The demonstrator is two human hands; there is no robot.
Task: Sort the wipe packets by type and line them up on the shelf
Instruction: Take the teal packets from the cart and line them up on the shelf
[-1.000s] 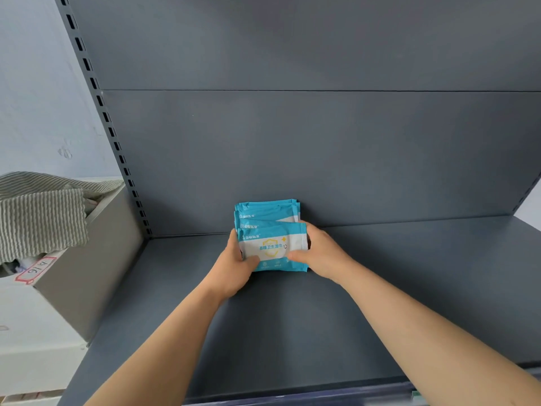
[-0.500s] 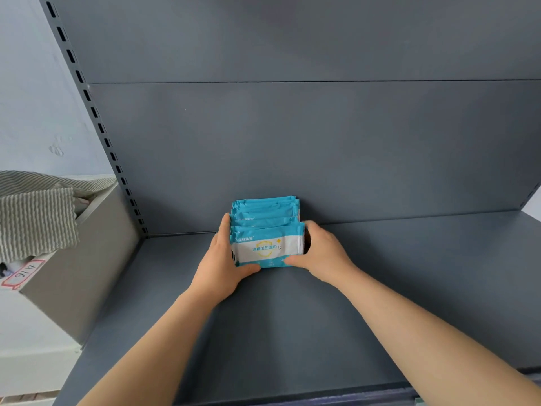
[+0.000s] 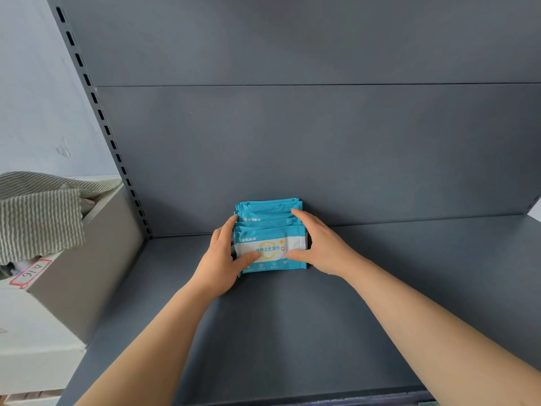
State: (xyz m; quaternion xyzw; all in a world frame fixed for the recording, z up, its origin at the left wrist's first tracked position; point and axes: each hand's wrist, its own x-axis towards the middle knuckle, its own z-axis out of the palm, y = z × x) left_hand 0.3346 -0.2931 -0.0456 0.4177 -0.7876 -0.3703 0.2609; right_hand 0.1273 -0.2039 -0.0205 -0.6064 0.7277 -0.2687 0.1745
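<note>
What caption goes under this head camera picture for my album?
Left hand and right hand square up a row of blue wipe packets standing on the grey shelf.

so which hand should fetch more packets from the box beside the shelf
Probably left. The cardboard box sits off the shelf's left end, nearest the left hand. The right hand already cups the row of blue wipe packets and could steady it.

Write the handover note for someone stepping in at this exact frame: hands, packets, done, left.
Left hand: pressed on the left end of the blue wipe packets, thumb on the front packet.
Right hand: cupping the right end, fingers over the top.
Packets: one upright row on the grey shelf, running back to the back panel.
Done: this type lined up.
Left: release; no other packets in view.
</note>
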